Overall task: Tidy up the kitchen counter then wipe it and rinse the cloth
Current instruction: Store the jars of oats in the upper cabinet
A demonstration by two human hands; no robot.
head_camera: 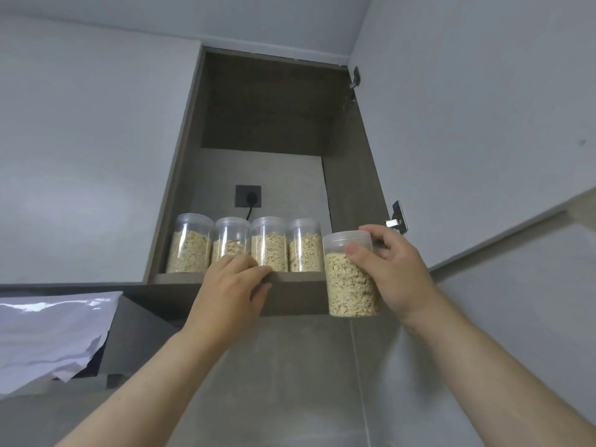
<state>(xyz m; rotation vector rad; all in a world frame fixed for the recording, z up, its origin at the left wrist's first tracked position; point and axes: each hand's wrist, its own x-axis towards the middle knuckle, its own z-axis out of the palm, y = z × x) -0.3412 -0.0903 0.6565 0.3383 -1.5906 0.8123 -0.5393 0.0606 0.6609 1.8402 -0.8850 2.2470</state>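
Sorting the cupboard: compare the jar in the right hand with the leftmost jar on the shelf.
The held jar hangs off the row's right end, its base below the shelf edge; the leftmost jar stands on the shelf. The right hand grips the held jar near its lid; no hand touches the leftmost jar. Both are clear round jars with pale lids, holding oat-like flakes.
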